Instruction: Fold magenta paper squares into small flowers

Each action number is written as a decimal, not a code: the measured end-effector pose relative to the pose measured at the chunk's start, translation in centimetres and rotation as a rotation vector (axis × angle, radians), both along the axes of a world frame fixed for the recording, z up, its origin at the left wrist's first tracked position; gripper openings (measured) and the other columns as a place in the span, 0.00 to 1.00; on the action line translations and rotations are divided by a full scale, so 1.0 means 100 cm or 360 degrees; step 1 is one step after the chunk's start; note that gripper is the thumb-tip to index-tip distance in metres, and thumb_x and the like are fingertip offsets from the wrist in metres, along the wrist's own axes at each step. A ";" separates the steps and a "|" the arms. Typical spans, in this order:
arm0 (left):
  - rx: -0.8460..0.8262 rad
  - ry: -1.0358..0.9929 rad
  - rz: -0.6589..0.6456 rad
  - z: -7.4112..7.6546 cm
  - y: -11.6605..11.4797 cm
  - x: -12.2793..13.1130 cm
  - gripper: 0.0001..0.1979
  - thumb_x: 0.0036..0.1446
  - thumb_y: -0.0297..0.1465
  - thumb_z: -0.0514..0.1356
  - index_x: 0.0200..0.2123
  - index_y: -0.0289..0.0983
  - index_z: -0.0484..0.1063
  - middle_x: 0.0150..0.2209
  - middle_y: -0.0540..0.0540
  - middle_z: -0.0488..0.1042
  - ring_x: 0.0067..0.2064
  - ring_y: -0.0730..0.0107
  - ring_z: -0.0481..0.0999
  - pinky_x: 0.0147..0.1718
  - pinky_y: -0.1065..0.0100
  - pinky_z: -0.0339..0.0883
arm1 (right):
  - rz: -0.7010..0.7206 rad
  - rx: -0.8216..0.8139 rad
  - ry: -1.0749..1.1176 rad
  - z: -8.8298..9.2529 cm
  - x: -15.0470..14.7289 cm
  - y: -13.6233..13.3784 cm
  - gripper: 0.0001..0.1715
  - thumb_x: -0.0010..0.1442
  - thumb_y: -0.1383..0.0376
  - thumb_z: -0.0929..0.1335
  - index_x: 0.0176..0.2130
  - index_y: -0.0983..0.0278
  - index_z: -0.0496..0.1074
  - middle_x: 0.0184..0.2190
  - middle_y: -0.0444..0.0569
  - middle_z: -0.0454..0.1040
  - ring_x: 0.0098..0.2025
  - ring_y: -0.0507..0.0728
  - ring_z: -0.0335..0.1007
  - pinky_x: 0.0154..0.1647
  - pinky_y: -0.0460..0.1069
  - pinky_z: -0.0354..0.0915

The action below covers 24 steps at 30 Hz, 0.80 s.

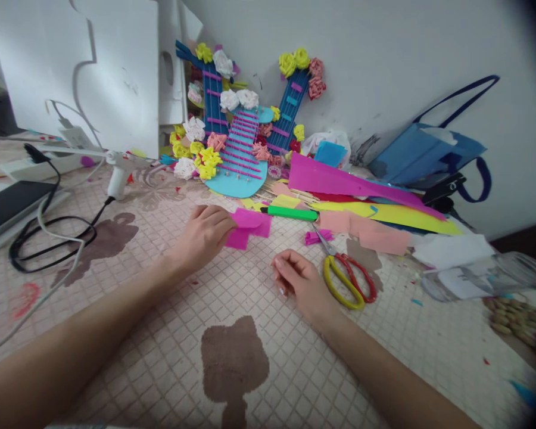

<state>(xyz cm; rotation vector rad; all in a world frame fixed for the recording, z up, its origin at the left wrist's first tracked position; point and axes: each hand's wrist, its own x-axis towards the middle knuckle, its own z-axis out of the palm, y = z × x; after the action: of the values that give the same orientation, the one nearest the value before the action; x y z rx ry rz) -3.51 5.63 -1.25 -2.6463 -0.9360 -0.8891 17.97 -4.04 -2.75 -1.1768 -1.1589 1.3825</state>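
Pink foam piece (250, 226) is pinched in left hand (205, 235), mid-mat. Right hand (301, 280) is rested with fingers curled in, empty, just beside scissors (348, 277). Bare quilted mat (161, 387) is seen toward the near edge.

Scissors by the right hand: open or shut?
Shut: the scissors lie flat on the mat, blades together in one narrow point, yellow and red loops side by side, untouched by the right hand.

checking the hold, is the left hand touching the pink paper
Touching: the head view shows the left hand pinching the pink paper at its near edge, with no gap between them.
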 end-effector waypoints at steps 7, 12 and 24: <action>-0.0226 0.0220 -0.0362 0.007 -0.051 0.020 0.07 0.63 0.27 0.53 0.35 0.35 0.71 0.35 0.45 0.74 0.41 0.62 0.70 0.45 0.58 0.60 | 0.0006 0.0801 -0.1114 0.005 0.004 -0.004 0.20 0.53 0.75 0.66 0.44 0.59 0.66 0.43 0.49 0.62 0.33 0.52 0.62 0.34 0.50 0.63; -0.0671 -0.0180 -0.0488 -0.001 -0.056 0.025 0.11 0.59 0.32 0.60 0.44 0.35 0.70 0.42 0.43 0.74 0.45 0.61 0.70 0.44 0.60 0.64 | 0.0169 0.0732 -0.1069 0.006 0.005 -0.001 0.05 0.58 0.70 0.66 0.33 0.61 0.65 0.35 0.47 0.64 0.34 0.54 0.62 0.33 0.50 0.60; -0.1109 -0.0617 -0.0777 0.006 -0.061 0.027 0.06 0.59 0.28 0.60 0.39 0.35 0.77 0.35 0.45 0.76 0.39 0.69 0.75 0.39 0.69 0.68 | 0.0243 0.0548 -0.0716 0.007 0.000 -0.006 0.10 0.59 0.59 0.68 0.39 0.61 0.66 0.33 0.45 0.65 0.31 0.53 0.59 0.30 0.48 0.57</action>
<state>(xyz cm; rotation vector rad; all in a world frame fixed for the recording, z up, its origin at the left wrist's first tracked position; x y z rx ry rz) -0.84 -0.42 -0.65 -3.4735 -0.7815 -1.4398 17.94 -4.65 -2.05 -1.1947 -1.7571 0.9911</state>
